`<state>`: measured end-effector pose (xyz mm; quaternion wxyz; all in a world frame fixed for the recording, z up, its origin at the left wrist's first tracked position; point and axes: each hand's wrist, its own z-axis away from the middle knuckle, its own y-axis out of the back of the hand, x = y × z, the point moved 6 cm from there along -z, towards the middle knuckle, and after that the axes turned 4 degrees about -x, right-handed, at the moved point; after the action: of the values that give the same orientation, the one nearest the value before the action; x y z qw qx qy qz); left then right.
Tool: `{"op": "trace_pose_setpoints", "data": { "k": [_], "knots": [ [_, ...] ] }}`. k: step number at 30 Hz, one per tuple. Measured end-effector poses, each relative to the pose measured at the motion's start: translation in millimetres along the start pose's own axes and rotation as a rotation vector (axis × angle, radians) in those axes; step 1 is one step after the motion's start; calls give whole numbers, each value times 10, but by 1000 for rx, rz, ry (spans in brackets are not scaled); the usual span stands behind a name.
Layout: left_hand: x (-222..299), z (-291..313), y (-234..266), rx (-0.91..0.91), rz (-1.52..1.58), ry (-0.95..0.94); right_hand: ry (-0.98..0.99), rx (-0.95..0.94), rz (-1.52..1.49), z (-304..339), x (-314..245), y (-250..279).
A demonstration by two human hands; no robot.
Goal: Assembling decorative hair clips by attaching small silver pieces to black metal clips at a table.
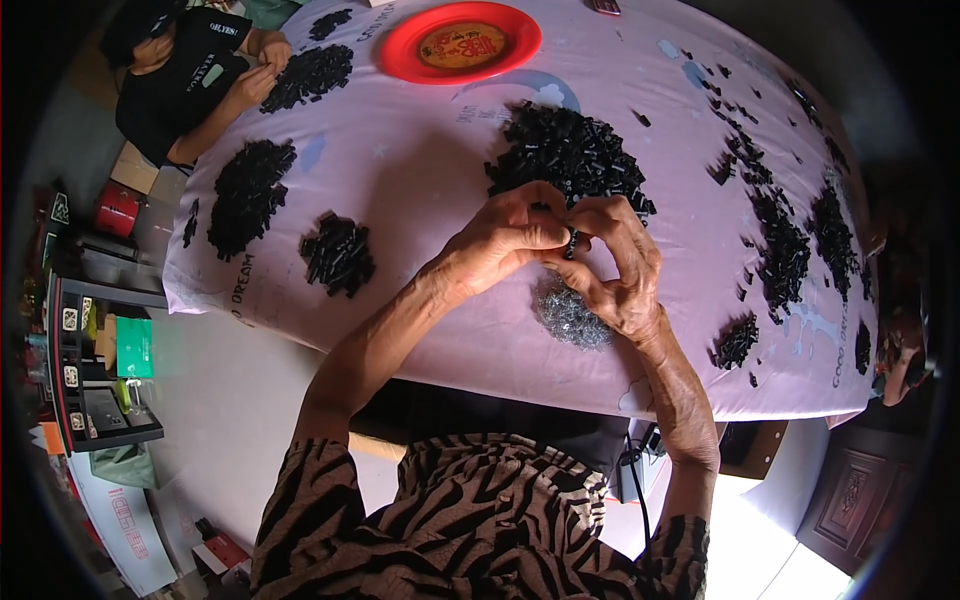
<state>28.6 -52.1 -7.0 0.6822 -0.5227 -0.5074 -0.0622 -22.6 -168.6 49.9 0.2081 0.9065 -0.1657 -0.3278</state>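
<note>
My left hand [505, 240] and my right hand [620, 260] meet above a table covered with a pale pink cloth [420, 160]. Both pinch one small black plastic piece [571, 241] between their fingertips. Just beyond the hands lies a large heap of small black pieces [570, 150]. Under my right hand sits a small pile of shiny silver metal bits [570, 318].
Smaller black heaps lie at the left [338, 255], [247, 190] and along the right side [785, 250]. A red round plate [460, 42] stands at the far edge. Another person in a black shirt [185, 75] handles a black heap [312, 75] at the far left corner.
</note>
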Motion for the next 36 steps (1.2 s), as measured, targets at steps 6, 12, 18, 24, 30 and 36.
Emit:
{"op": "trace_pose_setpoints", "data": {
  "k": [6,12,18,24,30,36],
  "knots": [
    [-60,-20,81,-3,-27,-38,13,13,14,-10,-12,-15],
    [-77,-18,61,6,-5,-18,-32,5,-5,-7,-2,-26],
    [-82,-26,81,1,-2,-37,-43,25,-15,-20,3,-19],
    [-58,-39,89,15,0,-24,-134,38,-121,28,91,-34],
    [-29,-24,101,16,-104,26,-170,8,-154,39,115,-67],
    [7,10,57,69,-125,32,-126,5,-118,21,96,-74]
  ]
}}
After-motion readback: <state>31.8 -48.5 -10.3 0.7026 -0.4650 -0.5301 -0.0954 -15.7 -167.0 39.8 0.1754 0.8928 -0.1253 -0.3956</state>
